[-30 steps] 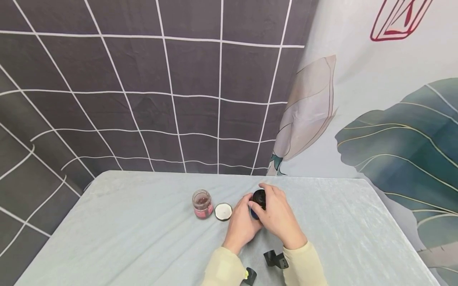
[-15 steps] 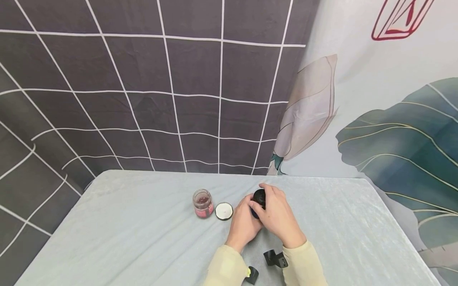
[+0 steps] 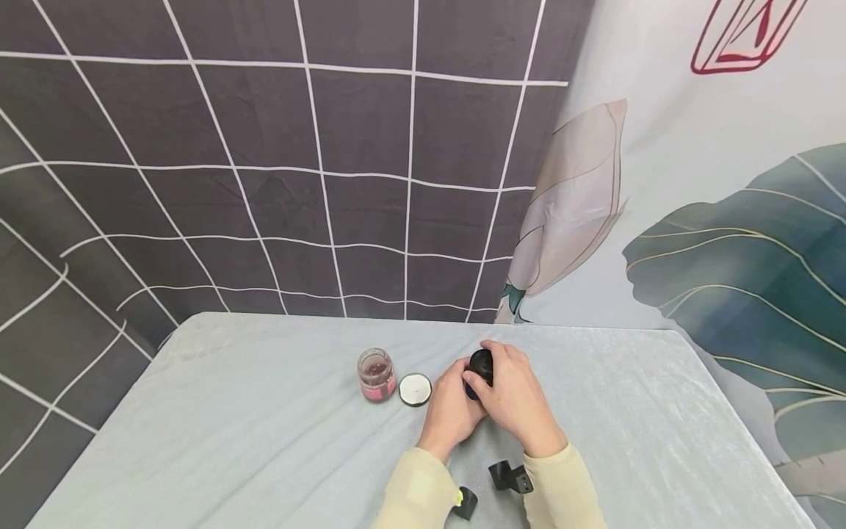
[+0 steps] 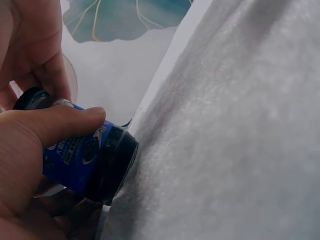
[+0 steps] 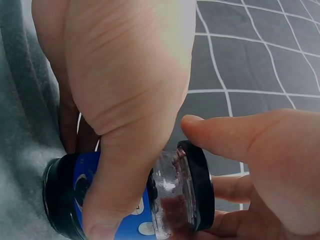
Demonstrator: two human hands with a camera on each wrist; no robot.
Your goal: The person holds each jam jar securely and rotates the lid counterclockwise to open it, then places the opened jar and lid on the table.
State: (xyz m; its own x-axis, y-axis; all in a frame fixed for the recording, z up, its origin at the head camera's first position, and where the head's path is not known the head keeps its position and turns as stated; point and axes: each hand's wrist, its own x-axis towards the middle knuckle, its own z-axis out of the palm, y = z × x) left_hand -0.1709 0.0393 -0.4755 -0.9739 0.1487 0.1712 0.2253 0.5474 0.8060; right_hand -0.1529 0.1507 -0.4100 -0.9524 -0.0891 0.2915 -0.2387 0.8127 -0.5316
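Note:
Between both hands is a glass jar with a blue label, a black base and reddish contents. My left hand grips its body, thumb laid across the label. At the jar's other end, my right hand holds the black lid, its thumb at the lid's edge and fingers behind it. The lid sits at the jar's mouth. In the left wrist view the jar leans, its base close to the cloth. Left of the hands, an uncapped jar with a pink label stands beside an upturned lid.
A pale grey-blue cloth covers the table. Behind it hangs a dark curtain with a white grid, and at the right a white one with leaf prints. Black wrist cameras sit by both cuffs.
Both hands keep their hold on the jar and lid. Less of the blue label shows in the head view, which has shifted slightly. The uncapped jar and upturned lid stay put.

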